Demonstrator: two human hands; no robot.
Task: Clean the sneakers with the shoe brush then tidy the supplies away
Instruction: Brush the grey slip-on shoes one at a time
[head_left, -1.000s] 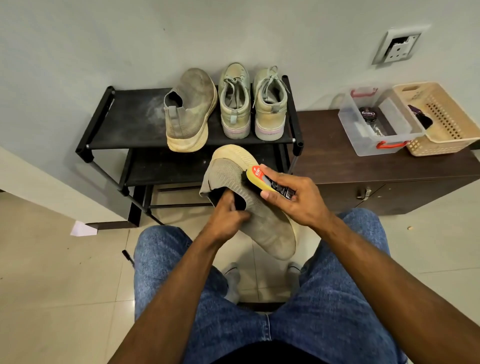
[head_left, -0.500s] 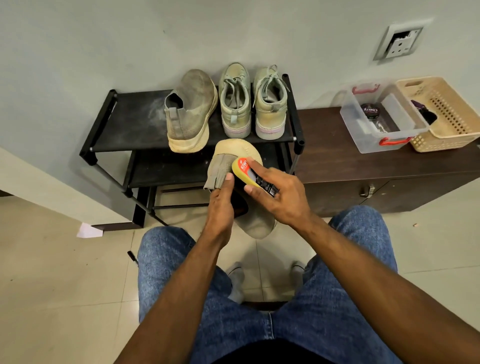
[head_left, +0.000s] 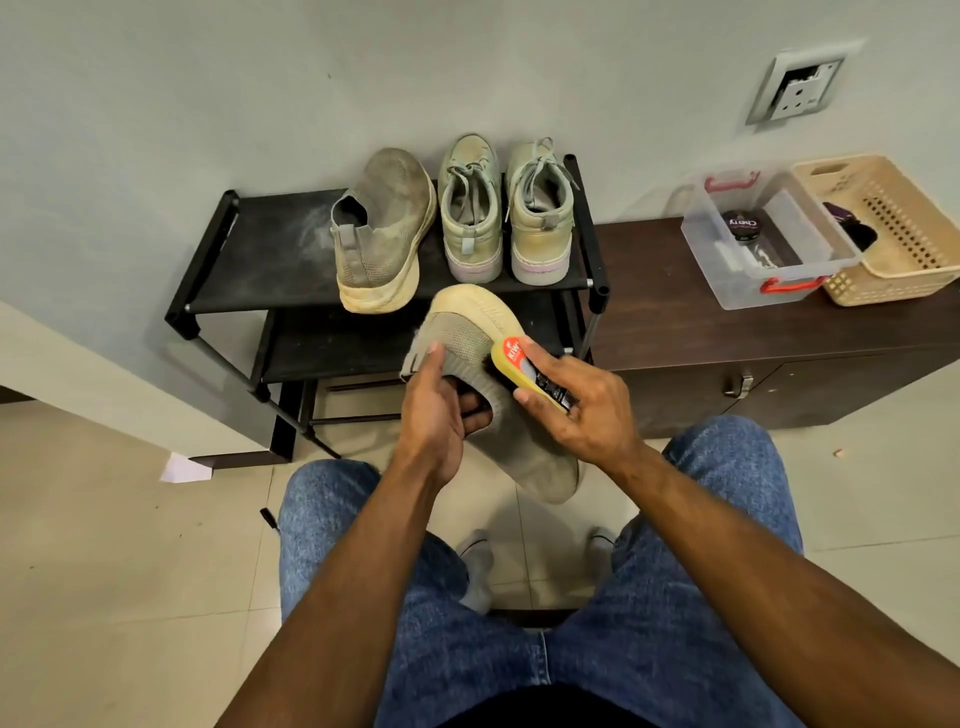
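Held above the lap, the knit sneaker (head_left: 483, 395) now lies flatter than half a second ago, left hand (head_left: 434, 415) gripping its collar while the right hand (head_left: 576, 400) clasps the shoe brush (head_left: 530, 371) nearer the heel, so brushing continues, its mate (head_left: 382, 234) waiting on the rack's (head_left: 270, 249) top shelf.

Both forearms run bare from the lower edge of the frame up toward the centre, with no sleeve, watch or band showing on either. The left hand (head_left: 434, 415) and the right hand (head_left: 582, 410) are bare too, without rings or gloves. The legs fill the lower middle of the frame in blue denim jeans (head_left: 727, 545), a mid-blue wash with paler worn patches over the thighs and a stitched seam running down between the legs at the bottom centre. A dark strip of clothing shows at the very bottom edge. Between the knees, two feet in light grey socks (head_left: 475, 566) show.
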